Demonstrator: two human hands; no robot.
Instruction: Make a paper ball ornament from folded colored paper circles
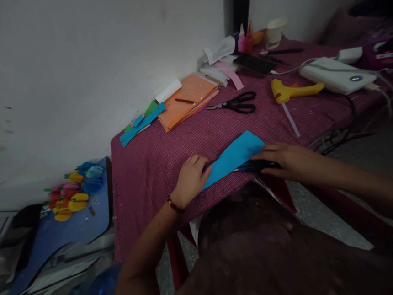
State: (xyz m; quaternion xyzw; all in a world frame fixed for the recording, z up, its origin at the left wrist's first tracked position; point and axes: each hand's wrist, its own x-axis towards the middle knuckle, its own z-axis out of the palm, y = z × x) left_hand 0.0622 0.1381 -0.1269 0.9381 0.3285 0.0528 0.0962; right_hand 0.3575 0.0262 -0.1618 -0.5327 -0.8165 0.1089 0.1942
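Observation:
A strip of bright blue paper [231, 156] lies slanted near the table's front edge. At its left end is my left hand [189, 179], fingers curved and closed over the paper. My right hand [278, 158] is by the strip's right end, with fingertips touching it. Under those fingers is a dark, slim tool [258, 165] with a thin tip pointing left along the paper's near edge. Its exact kind is hard to make out in the dim light. Beyond the strip lie black-handled scissors [237, 103], apart from both hands.
Orange sheets [188, 100] and blue paper strips [141, 124] lie along the wall. A yellow glue gun [294, 90], a white power bank [338, 75], a phone [254, 64] and a paper cup [276, 32] occupy the right. Colourful paper shapes [76, 190] rest on a blue board [82, 226].

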